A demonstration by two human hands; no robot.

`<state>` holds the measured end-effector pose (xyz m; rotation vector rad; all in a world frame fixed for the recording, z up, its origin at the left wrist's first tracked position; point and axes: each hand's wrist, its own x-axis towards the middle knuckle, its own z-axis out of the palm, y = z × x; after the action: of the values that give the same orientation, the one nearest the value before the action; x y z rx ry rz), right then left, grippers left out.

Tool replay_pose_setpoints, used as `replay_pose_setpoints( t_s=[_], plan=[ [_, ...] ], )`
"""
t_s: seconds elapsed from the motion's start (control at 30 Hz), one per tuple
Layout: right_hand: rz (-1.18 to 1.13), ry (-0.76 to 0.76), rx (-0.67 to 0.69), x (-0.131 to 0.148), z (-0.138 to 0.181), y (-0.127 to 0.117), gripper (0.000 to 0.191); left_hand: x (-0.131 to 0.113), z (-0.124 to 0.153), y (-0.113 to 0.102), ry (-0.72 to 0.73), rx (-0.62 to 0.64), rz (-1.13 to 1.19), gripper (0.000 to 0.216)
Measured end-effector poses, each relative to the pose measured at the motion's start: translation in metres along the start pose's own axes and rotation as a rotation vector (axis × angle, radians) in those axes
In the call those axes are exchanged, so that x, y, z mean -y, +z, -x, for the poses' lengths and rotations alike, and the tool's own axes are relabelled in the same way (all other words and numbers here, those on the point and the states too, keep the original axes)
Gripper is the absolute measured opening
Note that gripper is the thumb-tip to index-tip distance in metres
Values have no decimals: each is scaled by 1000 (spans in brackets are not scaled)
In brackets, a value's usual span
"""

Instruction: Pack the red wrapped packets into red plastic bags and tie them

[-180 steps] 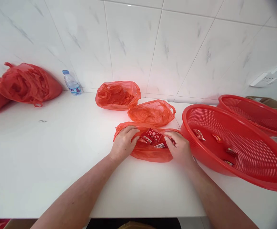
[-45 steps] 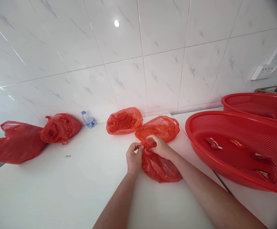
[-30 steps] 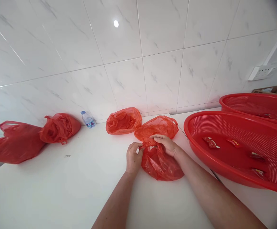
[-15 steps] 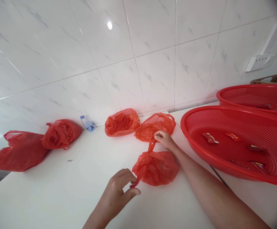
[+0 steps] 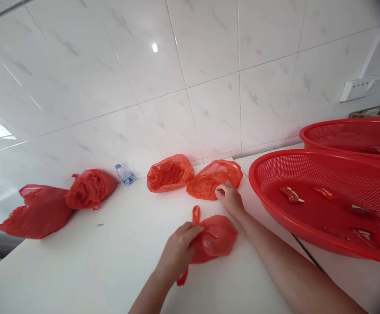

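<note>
Red bag (image 5: 222,237) at near centre of table (image 5: 111,266) is gripped by its gathered left end in left hand (image 5: 179,248), best held snugly so the neck isn't loosened, while right hand (image 5: 231,199) is half-curled by limp far bag (image 5: 206,179), its grip unclear.

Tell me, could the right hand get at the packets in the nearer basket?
Probably yes: the right hand looks free, and the nearer basket is open on top. Only its rim seems in the way of the packets, so reaching over should do.
</note>
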<state>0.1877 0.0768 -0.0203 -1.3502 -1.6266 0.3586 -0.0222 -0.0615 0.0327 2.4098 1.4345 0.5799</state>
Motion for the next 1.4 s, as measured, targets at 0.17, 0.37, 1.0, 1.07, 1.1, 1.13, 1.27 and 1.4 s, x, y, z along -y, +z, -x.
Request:
replay_pose_setpoints(
  t_s=[0.17, 0.37, 1.0, 1.07, 1.1, 1.13, 1.27, 1.4],
  plan=[
    [172, -88, -8, 4, 1, 2, 31, 63, 35, -51, -292, -214, -189, 49],
    [336, -146, 95, 11, 12, 15, 40, 128, 71, -89, -603, -377, -539, 38],
    [413, -428, 224, 71, 108, -61, 37, 53, -75, 22, -555, -409, 335, 43],
    [445, -436, 127, 77, 115, -101, 35, 56, -71, 20, -559, -446, 347, 38],
    [480, -421, 67, 77, 116, -123, 33, 56, -69, 19, -569, -472, 349, 38],
    [526, -382, -2, 76, 118, -144, 32, 56, -68, 18, -584, -490, 354, 38],
    [718, -185, -41, 52, 132, -211, 36, 54, -65, 16, -627, -491, 430, 36],
    [839, -98, 120, 33, 164, -235, 33, 50, -61, 13, -643, -527, 585, 36]
  ],
)
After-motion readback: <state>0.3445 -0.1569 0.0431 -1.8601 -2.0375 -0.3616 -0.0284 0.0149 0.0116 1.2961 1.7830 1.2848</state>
